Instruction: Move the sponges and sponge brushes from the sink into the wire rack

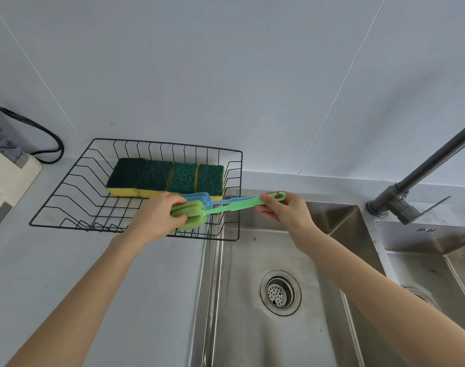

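From the head camera, the black wire rack (67, 197) sat on the grey counter (152, 274), its right rim overhanging the edge of the steel sink (252, 340). The rack's left half lay bare, open wire. The sink basin held only its drain strainer (280, 292). Four green-topped yellow sponges (167, 177) stood side by side along the rack's back.

The left hand (157, 214) was closed around the foam head of the green sponge brush (226, 208), over the rack's front right corner; its fingers hid part of the foam. The right hand (284, 209) pinched the handle near its hooked end, above the sink's rim. A blue sponge brush (199, 198) lay just behind, largely hidden. A faucet (422, 165) was cut off at the right.
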Demonstrator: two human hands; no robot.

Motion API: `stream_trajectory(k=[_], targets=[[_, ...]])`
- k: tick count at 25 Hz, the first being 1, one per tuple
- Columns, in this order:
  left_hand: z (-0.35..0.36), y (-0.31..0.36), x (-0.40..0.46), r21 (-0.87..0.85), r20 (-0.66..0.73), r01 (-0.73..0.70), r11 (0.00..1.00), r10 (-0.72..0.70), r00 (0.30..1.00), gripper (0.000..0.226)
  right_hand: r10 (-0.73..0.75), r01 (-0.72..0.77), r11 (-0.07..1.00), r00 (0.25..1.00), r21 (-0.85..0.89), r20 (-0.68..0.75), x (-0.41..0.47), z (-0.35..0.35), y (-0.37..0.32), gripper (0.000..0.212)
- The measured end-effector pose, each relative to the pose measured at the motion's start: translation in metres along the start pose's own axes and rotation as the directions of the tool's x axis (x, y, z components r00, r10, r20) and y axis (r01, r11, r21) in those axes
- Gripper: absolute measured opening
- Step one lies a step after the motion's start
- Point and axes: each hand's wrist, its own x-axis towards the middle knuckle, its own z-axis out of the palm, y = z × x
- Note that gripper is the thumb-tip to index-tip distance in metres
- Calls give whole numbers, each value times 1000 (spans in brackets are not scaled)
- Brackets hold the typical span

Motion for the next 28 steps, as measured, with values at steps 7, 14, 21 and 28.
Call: stream_trajectory(k=[7, 14, 21, 28], targets=[[19, -2, 7, 10, 102, 68, 998, -69, 992, 39, 44, -49, 992, 998, -120, -40, 8, 0, 16, 17], [23, -7, 9, -24, 136, 97, 995, -93, 986, 58, -133, 106, 939, 989, -328, -61, 4, 1, 22, 11], [17, -3, 11, -25, 200, 115, 993, -108, 974, 61, -179, 153, 918, 983, -367, -36, 4, -5, 20, 20], [11, 9, 1, -24, 195, 77, 997, -71, 978, 56, -140, 135, 885, 990, -445, 22, -7, -14, 14, 44]])
